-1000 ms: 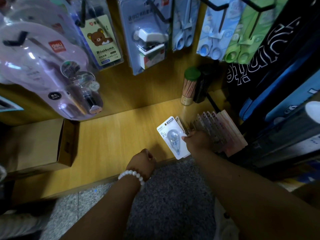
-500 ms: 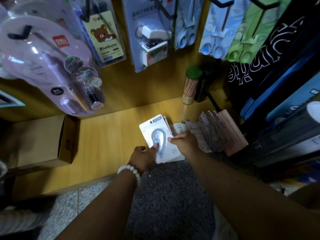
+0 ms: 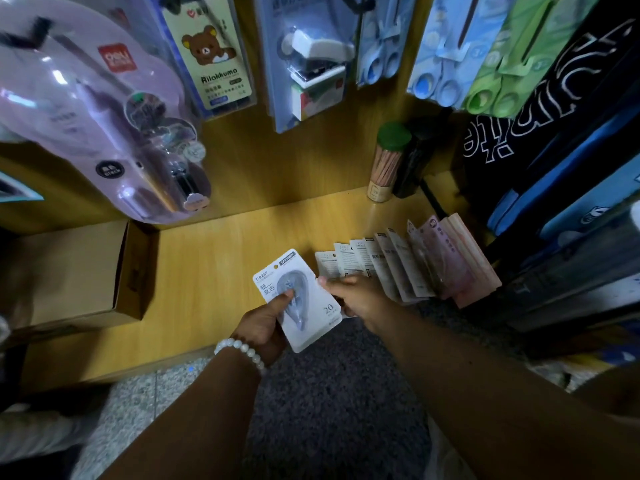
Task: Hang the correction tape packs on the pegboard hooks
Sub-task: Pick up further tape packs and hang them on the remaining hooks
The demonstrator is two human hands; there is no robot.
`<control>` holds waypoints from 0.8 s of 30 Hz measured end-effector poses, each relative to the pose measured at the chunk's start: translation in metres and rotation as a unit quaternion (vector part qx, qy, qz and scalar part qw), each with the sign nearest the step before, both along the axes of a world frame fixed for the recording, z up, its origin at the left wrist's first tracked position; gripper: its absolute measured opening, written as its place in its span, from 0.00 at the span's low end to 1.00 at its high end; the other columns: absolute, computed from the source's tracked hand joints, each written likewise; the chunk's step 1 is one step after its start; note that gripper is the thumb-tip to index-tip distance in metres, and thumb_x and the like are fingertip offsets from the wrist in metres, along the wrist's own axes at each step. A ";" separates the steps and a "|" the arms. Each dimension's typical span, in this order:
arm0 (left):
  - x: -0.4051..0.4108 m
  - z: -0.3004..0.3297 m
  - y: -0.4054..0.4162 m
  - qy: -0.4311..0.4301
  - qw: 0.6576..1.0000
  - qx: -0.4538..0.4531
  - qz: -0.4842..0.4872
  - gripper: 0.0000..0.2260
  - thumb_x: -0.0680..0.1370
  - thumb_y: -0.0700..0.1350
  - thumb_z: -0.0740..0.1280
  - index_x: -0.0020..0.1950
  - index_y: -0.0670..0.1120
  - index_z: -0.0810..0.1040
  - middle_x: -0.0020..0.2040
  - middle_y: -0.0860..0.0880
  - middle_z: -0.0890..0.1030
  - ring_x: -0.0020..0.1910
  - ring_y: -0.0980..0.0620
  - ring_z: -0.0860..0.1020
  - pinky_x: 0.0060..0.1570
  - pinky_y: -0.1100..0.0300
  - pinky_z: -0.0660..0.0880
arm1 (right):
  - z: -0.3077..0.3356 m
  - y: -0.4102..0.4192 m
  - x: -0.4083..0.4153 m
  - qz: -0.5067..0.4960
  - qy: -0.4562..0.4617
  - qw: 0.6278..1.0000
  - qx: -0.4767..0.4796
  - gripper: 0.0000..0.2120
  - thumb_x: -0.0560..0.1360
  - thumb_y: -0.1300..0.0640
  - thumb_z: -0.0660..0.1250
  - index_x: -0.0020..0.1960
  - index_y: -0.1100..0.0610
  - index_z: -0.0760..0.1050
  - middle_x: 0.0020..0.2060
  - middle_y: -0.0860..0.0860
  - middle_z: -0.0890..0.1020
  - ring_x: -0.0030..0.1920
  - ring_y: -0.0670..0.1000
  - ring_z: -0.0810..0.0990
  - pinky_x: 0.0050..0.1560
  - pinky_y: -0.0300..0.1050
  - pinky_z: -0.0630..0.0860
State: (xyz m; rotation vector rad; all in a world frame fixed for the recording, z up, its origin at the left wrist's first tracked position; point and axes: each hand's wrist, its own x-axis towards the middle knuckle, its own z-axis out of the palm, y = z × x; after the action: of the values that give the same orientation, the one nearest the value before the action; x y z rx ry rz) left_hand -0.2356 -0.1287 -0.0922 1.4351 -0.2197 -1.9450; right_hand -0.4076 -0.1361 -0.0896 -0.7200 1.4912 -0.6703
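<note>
The left hand [image 3: 265, 322] grips one correction tape pack [image 3: 300, 299] just above the front edge of the wooden shelf [image 3: 207, 271]. The thumb presses the clear blister on the printed face; the fingers curl behind the card. This hold keeps the top of the card, where the hang hole appears to sit, free for a hook.

The right hand [image 3: 360, 297] touches the right edge of the same pack with its thumb. Its fingers curl down over the near end of the fanned row of packs [image 3: 398, 268] lying on the shelf. Whether those fingers pinch a second pack cannot be told; the knuckles hide the contact.

The row is spread in overlap, so each card edge is exposed and one pack can be drawn off at a time. It lies to the right of the held pack, against the dark goods at the shelf end.

Hooks [image 3: 353, 3] project from the board above, loaded with a stapler pack [image 3: 308, 60] and scissors packs [image 3: 446, 57]. No free hook is in view.

Judgement: the pack is picked and not yet hung. The next move calls for raising it and aligning its hole with a hook tip.
</note>
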 end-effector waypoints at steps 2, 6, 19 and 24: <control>0.005 -0.004 -0.002 -0.015 0.999 0.013 0.025 0.13 0.72 0.42 0.74 0.54 0.40 0.81 0.56 0.37 0.83 0.55 0.36 0.81 0.60 0.36 0.74 | -0.010 -0.005 0.002 -0.018 0.110 0.993 -0.040 0.21 0.75 0.44 0.68 0.52 0.63 0.80 0.47 0.57 0.85 0.46 0.54 0.83 0.42 0.40 0.74; 0.013 -0.009 -0.002 -0.025 0.999 0.014 0.042 0.17 0.67 0.41 0.76 0.55 0.41 0.81 0.55 0.38 0.84 0.57 0.36 0.81 0.59 0.34 0.74 | -0.023 -0.010 -0.001 0.043 0.389 0.914 -0.103 0.24 0.70 0.39 0.69 0.56 0.57 0.77 0.55 0.55 0.81 0.58 0.55 0.78 0.49 0.41 0.72; 0.028 -0.019 0.004 -0.012 0.999 -0.017 0.034 0.26 0.65 0.41 0.76 0.63 0.41 0.78 0.58 0.38 0.82 0.60 0.35 0.79 0.59 0.35 0.74 | -0.041 -0.007 0.017 0.140 0.556 0.819 -0.021 0.42 0.69 0.39 0.68 0.74 0.61 0.59 0.73 0.62 0.59 0.72 0.61 0.59 0.69 0.55 0.63; 0.026 -0.024 0.002 -0.012 0.999 -0.015 0.035 0.27 0.64 0.41 0.76 0.62 0.39 0.79 0.58 0.37 0.82 0.58 0.35 0.80 0.59 0.35 0.75 | -0.038 -0.011 0.007 0.109 0.545 0.831 -0.036 0.35 0.72 0.44 0.64 0.73 0.60 0.59 0.66 0.60 0.68 0.64 0.61 0.70 0.58 0.52 0.72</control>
State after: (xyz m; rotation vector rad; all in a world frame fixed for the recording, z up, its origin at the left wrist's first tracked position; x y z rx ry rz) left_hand -0.2098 -0.1268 -0.1161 1.4293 -0.2074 -1.8615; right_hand -0.4004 -0.1476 -0.1275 -1.4455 2.3571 -0.0757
